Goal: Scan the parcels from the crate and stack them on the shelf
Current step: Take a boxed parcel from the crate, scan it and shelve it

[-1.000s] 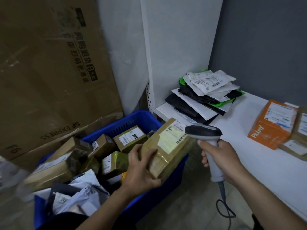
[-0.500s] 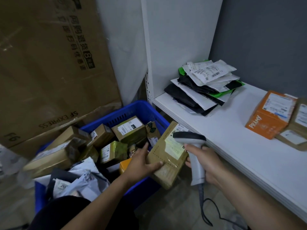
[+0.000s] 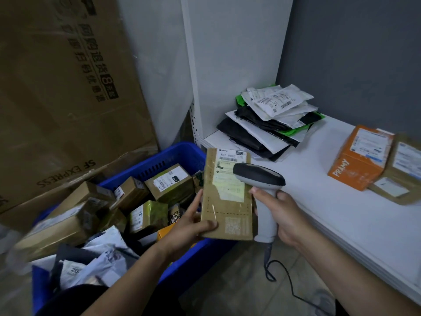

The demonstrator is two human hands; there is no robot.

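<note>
Lifted and turned upright since the earlier frame: flat brown cardboard parcel (image 3: 224, 206), white-and-yellow label (image 3: 229, 179) on upper half, dashed line (image 3: 227, 212) and square printed code (image 3: 232, 225) lower down. Held above right rim of blue plastic crate (image 3: 180, 153), gripped at lower left corner by left hand (image 3: 189, 226). Alongside, grey handheld barcode scanner (image 3: 259, 176) clenched in right hand (image 3: 282, 215), head overlapping label. Just beside, white shelf (image 3: 341, 213).

left hand (image 3: 190, 226) holds parcel (image 3: 224, 201) | right hand (image 3: 281, 215) grips scanner (image 3: 262, 190)

The crate (image 3: 180, 153) sits left of the shelf (image 3: 330, 201), mailers (image 3: 273, 119) stacked on it.
</note>
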